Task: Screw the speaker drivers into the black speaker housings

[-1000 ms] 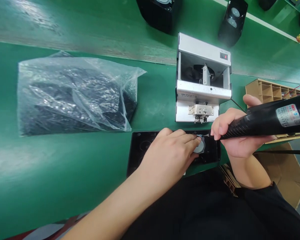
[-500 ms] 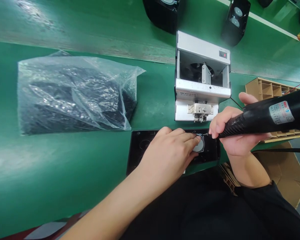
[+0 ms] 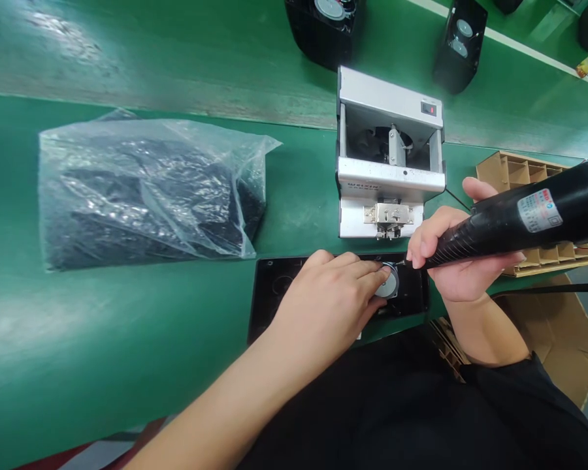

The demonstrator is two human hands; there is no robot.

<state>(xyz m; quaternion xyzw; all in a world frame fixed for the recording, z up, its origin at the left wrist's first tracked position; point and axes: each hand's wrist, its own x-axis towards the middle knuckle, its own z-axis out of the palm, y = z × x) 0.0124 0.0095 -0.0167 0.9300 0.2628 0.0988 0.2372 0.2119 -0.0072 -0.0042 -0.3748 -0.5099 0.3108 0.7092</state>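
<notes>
Right hand (image 3: pixel 451 261) clenched round driver (image 3: pixel 519 219), tip unmoved at disc (image 3: pixel 389 286); left hand (image 3: pixel 333 303) pinching disc on panel (image 3: pixel 274 287).

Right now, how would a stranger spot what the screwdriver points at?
On the green bench, before the white machine, lies a black panel. At its right end, touched by the left hand, sits a round silver disc, its only shiny part.

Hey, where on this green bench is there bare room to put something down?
Widest bare stretch of the green bench: near side of the plastic bag, left of the black panel. A narrower strip lies between bag and white feeder. Crowded: left hand, right hand and electric screwdriver meet over the panel.
</notes>
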